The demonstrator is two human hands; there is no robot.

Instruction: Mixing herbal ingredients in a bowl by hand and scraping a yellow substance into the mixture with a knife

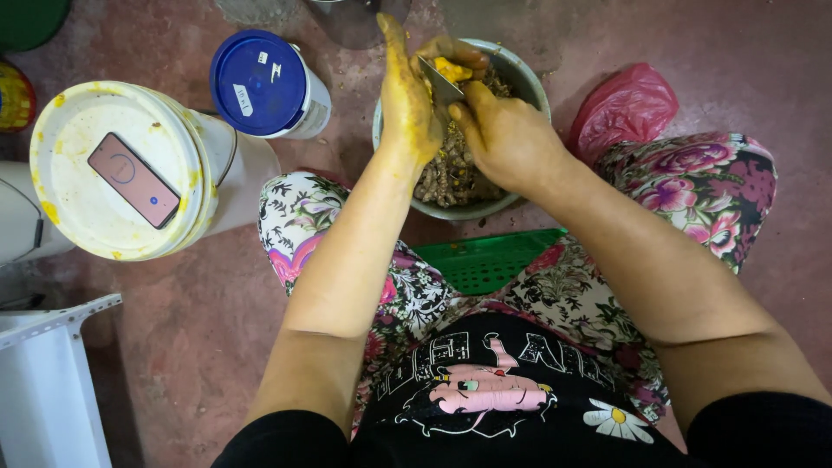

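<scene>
Between my two hands, over the metal bowl [529, 82], my left grip [407, 95] is clamping an orange root piece [452, 68] while my right grip [503, 130] is closing on the knife [440, 85], peeling; next I judge a careful outward stroke.

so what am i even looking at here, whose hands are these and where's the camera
The camera sits on a person's head and looks straight down, so the two arms reaching away from you are that person's own. They sit low on a reddish floor, knees apart in flowered trousers.

The left hand, stained yellow, holds a small yellow-orange piece over a metal bowl filled with brownish roots. The right hand has its grip on a knife, the blade against that piece.

Around them: a white bucket with a phone lying on its lid, a blue-lidded container, a red plastic bag, and a green perforated tray between the knees.
</scene>
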